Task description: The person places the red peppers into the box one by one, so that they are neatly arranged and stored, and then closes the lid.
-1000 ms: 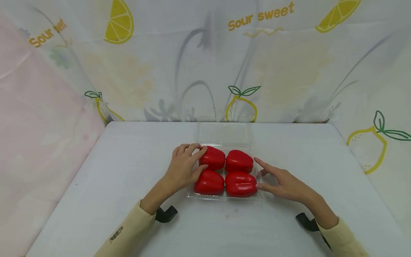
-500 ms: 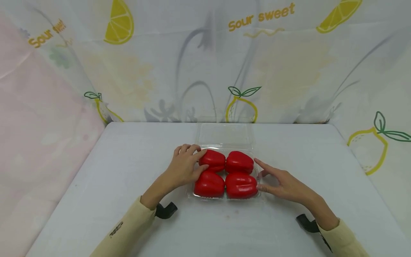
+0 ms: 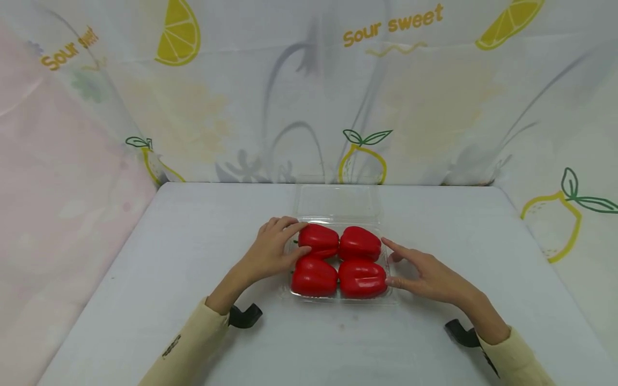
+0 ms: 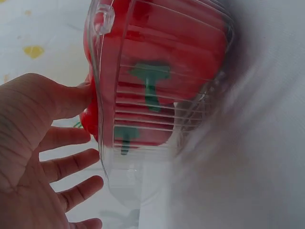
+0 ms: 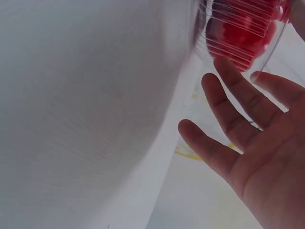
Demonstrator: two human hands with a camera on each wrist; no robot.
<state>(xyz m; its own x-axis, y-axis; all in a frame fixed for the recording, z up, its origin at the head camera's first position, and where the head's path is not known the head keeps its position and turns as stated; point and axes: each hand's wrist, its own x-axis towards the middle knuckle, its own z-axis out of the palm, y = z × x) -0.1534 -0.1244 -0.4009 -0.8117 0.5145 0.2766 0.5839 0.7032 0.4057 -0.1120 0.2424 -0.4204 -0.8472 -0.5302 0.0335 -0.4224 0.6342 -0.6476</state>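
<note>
Several red bell peppers fill a clear plastic clamshell box (image 3: 367, 301) in two rows. My left hand (image 3: 272, 250) is at the box's left side, its fingertips by the far-left bell pepper (image 3: 318, 239). In the left wrist view its fingers are spread and fairly straight, and the thumb tip lies at the rim beside the red peppers; whether it touches one is unclear. Green stems (image 4: 151, 86) show through the ribbed wall. My right hand (image 3: 429, 274) is beside the right wall, fingers loosely extended, near the near-right bell pepper (image 3: 363, 279) and the far-right bell pepper (image 3: 359, 244).
The box's clear lid (image 3: 338, 202) is folded back behind it on the white table (image 3: 193, 230). A patterned cloth backdrop (image 3: 309, 107) rises at the table's far edge. Black curved pieces (image 3: 245, 316) are by both sleeve cuffs.
The far-left bell pepper has sunk slightly in the box. My left hand has then drawn a little to the left, its fingers off that pepper. The right hand has stayed in place.
</note>
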